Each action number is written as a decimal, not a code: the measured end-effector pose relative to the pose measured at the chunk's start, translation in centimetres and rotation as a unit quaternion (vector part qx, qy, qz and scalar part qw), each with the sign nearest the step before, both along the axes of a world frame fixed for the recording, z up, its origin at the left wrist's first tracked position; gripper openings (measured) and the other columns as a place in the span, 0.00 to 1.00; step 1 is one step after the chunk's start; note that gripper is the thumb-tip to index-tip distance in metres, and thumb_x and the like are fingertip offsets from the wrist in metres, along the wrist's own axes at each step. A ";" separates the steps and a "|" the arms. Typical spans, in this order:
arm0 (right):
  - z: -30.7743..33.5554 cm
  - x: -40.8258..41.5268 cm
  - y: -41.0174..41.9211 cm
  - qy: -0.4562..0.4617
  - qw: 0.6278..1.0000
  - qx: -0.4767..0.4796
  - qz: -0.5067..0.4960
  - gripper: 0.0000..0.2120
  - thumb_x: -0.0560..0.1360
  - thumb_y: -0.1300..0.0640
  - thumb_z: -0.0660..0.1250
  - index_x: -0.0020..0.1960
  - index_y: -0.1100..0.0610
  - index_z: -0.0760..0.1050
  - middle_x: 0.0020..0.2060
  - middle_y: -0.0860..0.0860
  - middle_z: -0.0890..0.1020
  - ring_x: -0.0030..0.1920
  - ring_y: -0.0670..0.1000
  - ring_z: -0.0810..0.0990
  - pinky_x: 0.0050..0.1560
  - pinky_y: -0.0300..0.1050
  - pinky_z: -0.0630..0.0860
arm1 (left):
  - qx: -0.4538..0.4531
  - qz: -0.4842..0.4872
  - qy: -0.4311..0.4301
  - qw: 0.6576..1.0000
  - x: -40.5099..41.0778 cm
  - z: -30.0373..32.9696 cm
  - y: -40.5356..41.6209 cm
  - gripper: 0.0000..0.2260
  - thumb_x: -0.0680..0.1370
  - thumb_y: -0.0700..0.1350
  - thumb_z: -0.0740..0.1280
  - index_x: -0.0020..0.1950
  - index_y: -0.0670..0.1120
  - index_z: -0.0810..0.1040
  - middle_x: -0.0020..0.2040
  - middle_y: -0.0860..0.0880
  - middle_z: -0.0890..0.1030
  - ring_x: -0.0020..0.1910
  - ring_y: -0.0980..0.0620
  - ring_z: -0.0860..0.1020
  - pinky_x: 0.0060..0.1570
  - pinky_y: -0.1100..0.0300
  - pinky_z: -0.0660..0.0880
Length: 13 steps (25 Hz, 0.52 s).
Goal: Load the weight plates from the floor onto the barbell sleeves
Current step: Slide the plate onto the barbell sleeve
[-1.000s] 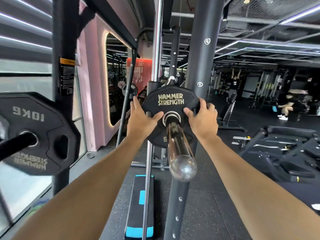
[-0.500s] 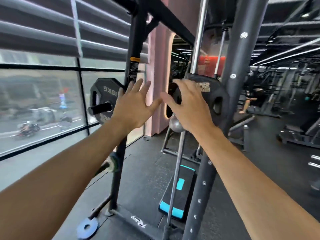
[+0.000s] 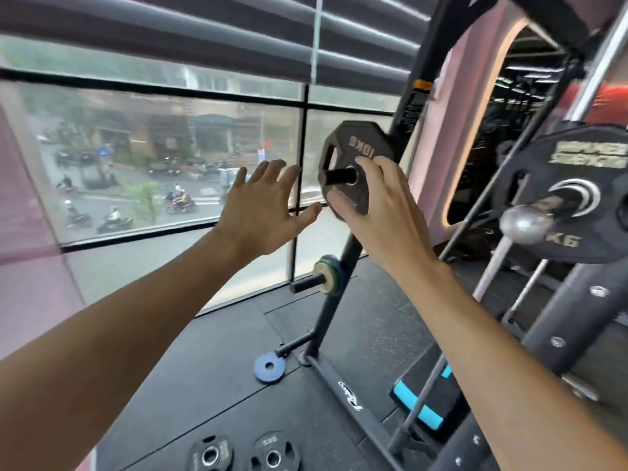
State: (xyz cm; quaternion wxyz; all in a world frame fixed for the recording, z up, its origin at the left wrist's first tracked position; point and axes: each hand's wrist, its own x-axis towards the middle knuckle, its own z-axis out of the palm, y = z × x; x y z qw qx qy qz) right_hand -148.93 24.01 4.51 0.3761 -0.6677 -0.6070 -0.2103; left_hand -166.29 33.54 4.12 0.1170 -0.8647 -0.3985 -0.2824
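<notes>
A black Hammer Strength plate (image 3: 577, 229) sits on the chrome barbell sleeve (image 3: 525, 222) at the right edge. My left hand (image 3: 261, 212) and my right hand (image 3: 380, 212) are both raised in mid-air with fingers spread, holding nothing. They hang in front of a black 10 kg plate (image 3: 343, 147) stored on a rack peg; my right hand covers its lower right part. Two small black plates (image 3: 210, 453) (image 3: 273, 452) lie flat on the floor at the bottom. A small blue plate (image 3: 270, 367) lies by the rack foot.
The black rack upright (image 3: 339, 283) has a lower peg with thin coloured plates (image 3: 328, 275). A grey machine column (image 3: 577, 321) stands at the right. A black and blue step platform (image 3: 424, 402) lies on the floor. A large window (image 3: 153, 158) fills the left.
Both hands have left the Hammer Strength plate on the sleeve and opened. The view has swung left and down, bringing the floor plates and the window into sight.
</notes>
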 end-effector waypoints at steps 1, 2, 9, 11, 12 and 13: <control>-1.1 -0.6 1.4 0.005 1.000 -0.017 0.008 0.35 0.77 0.33 0.57 0.76 0.53 0.64 0.72 0.53 0.66 0.74 0.55 0.64 0.65 0.63 0.72 | -0.010 0.019 0.008 1.000 -1.1 -1.2 1.1 0.42 0.73 0.71 0.45 0.76 0.45 0.67 0.74 0.44 0.70 0.75 0.43 0.67 0.73 0.40 0.61; -2.3 -1.1 2.7 0.006 0.999 -0.028 0.015 0.36 0.76 0.32 0.56 0.76 0.53 0.64 0.72 0.53 0.66 0.74 0.55 0.64 0.65 0.63 0.72 | -0.020 0.031 0.009 0.999 -2.1 -2.4 2.4 0.42 0.73 0.71 0.45 0.75 0.45 0.68 0.74 0.43 0.71 0.74 0.42 0.67 0.73 0.40 0.61; -11.7 -4.3 14.8 0.037 0.987 -0.155 0.027 0.38 0.75 0.31 0.54 0.78 0.52 0.60 0.76 0.53 0.63 0.77 0.56 0.59 0.70 0.63 0.67 | -0.076 0.098 0.049 0.991 -6.3 -11.7 13.1 0.42 0.73 0.71 0.43 0.76 0.44 0.67 0.75 0.42 0.69 0.75 0.42 0.66 0.73 0.40 0.60; -16.9 -6.0 23.1 0.066 0.972 -0.223 0.033 0.36 0.77 0.33 0.57 0.78 0.51 0.60 0.76 0.53 0.62 0.78 0.55 0.58 0.71 0.63 0.66 | -0.167 0.120 0.062 0.977 -7.6 -16.9 20.2 0.40 0.74 0.70 0.46 0.75 0.44 0.67 0.75 0.41 0.70 0.75 0.41 0.66 0.73 0.40 0.60; -17.3 -5.8 23.3 0.080 0.972 -0.218 0.033 0.36 0.77 0.33 0.57 0.78 0.51 0.60 0.76 0.53 0.62 0.78 0.55 0.58 0.70 0.63 0.66 | -0.150 0.124 0.063 0.979 -7.5 -18.0 20.6 0.39 0.74 0.69 0.47 0.74 0.44 0.68 0.73 0.41 0.71 0.74 0.41 0.68 0.72 0.40 0.61; -18.6 -6.0 24.2 0.082 0.970 -0.228 0.035 0.36 0.77 0.32 0.58 0.78 0.50 0.60 0.75 0.53 0.64 0.77 0.55 0.60 0.69 0.62 0.67 | -0.149 0.127 0.072 0.978 -7.7 -19.7 21.4 0.39 0.74 0.69 0.47 0.73 0.44 0.69 0.72 0.40 0.72 0.72 0.40 0.69 0.71 0.40 0.62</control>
